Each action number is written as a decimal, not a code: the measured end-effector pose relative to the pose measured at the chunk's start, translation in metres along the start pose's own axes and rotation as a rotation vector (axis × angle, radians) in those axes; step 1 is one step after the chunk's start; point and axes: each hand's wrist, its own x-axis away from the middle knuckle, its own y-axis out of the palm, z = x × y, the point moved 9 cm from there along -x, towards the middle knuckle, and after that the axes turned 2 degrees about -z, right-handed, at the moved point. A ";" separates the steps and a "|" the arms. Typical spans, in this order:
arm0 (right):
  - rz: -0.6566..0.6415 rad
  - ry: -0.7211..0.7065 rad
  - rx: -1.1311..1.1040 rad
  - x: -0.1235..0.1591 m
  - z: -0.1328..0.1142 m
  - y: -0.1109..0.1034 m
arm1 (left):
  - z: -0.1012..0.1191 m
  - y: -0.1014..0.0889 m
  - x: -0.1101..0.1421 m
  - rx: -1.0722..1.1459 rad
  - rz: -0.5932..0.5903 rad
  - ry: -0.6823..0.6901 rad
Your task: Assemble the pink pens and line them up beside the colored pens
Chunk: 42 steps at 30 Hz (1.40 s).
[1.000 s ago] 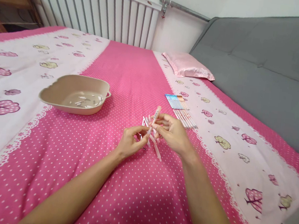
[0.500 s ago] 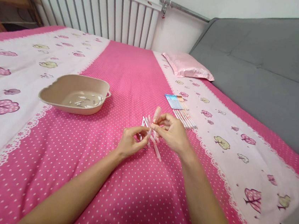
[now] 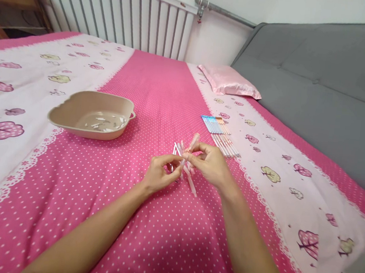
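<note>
Both hands meet over the pink dotted bedsheet (image 3: 161, 91). My right hand (image 3: 210, 163) pinches a thin clear pen (image 3: 192, 143) that points up and away. My left hand (image 3: 161, 171) has its fingertips closed on the pen's lower end. Under the hands lies a small heap of loose pale pens (image 3: 189, 178). A tidy row of pens (image 3: 221, 134) with blue and orange caps lies just beyond my right hand.
A beige plastic basin (image 3: 73, 116) holding small white scraps sits to the left. A pink pillow (image 3: 229, 80) lies at the far end, a grey sofa back (image 3: 321, 81) runs along the right, and a white radiator (image 3: 123, 13) stands behind the bed.
The pen between my fingers has tilted a little to the right and sits slightly lower. Both hands stay in the same spot.
</note>
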 end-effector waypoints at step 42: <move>0.058 -0.020 -0.132 -0.002 0.000 -0.001 | -0.003 0.000 0.000 0.043 -0.002 -0.014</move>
